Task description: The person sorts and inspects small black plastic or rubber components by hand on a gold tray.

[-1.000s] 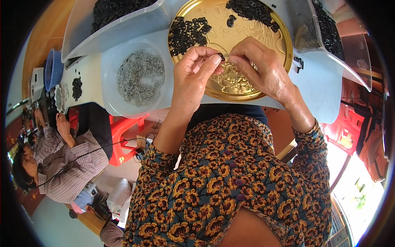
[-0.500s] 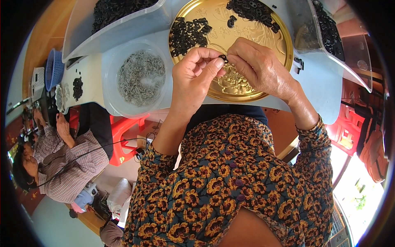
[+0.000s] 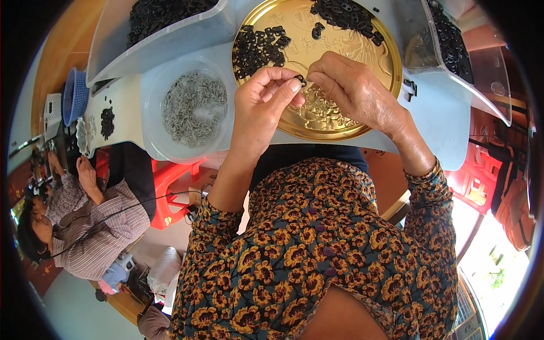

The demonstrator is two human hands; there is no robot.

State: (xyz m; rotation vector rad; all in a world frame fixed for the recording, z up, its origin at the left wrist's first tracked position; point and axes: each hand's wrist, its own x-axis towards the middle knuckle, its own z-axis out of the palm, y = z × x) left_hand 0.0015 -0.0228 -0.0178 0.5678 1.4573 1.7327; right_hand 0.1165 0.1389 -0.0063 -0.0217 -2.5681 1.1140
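Observation:
Between thumb and forefinger, my left hand (image 3: 265,105) pinches a small black plastic piece (image 3: 300,80) over the near part of a round golden tray (image 3: 334,135). My right hand (image 3: 358,90) is just to its right, fingers curled and pressed together at the piece's edge; what they hold, if anything, is hidden. On the tray lie one pile of black pieces (image 3: 262,51) at the left and another pile (image 3: 347,20) at the far right. A couple of loose black pieces (image 3: 318,30) sit between the piles.
Left of the tray stands a round clear tub (image 3: 154,144) of small silvery metal parts. Clear bins (image 3: 164,48) of black pieces stand far left and right. Some black pieces (image 3: 410,88) lie right of the tray. Another person (image 3: 107,221) sits at left, beside a red stool (image 3: 170,192).
Both hands have shifted slightly left, with the black piece still in my left fingers. A small gap has opened between the two hands' fingertips.

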